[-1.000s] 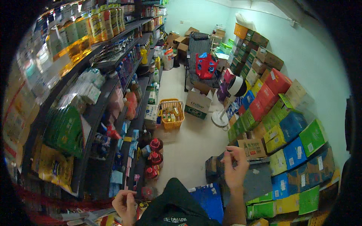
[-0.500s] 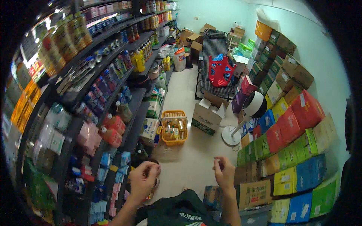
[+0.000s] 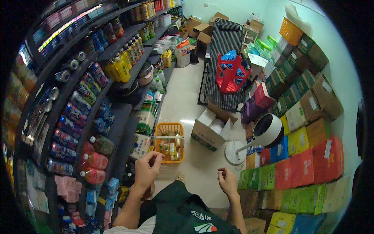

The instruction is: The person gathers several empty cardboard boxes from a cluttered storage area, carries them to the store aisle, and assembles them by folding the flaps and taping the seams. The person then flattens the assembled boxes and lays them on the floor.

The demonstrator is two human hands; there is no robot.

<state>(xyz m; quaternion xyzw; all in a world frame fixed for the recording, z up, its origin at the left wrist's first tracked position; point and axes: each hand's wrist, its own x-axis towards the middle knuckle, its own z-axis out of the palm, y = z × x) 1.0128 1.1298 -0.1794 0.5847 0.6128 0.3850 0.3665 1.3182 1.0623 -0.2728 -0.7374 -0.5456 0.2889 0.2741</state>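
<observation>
My left hand [image 3: 149, 170] is raised in front of me with the fingers curled in and nothing visible in them. It appears just in front of an orange plastic basket [image 3: 169, 127], apart from it. Bottles of yellowish and amber liquid [image 3: 172, 149] lie in that basket, which stands on the floor and has a pale handle across it. My right hand [image 3: 227, 181], also loosely closed, hangs free over the floor near the stacked cartons on the right. No object shows in it. A dark green apron [image 3: 183, 208] covers my front.
Shelves of cans [image 3: 70, 126] and bottles line the left. An open carton [image 3: 210, 134] and a white fan [image 3: 269, 128] stand ahead on the floor. Stacked coloured boxes [image 3: 294, 165] fill the right. Farther back, a red stool [image 3: 230, 76] lies on a striped lounger [image 3: 224, 41].
I have moved forward a little, so the basket and carton sit nearer and the view has shifted. A foot now shows below the basket. Both hands stay raised and curled.
</observation>
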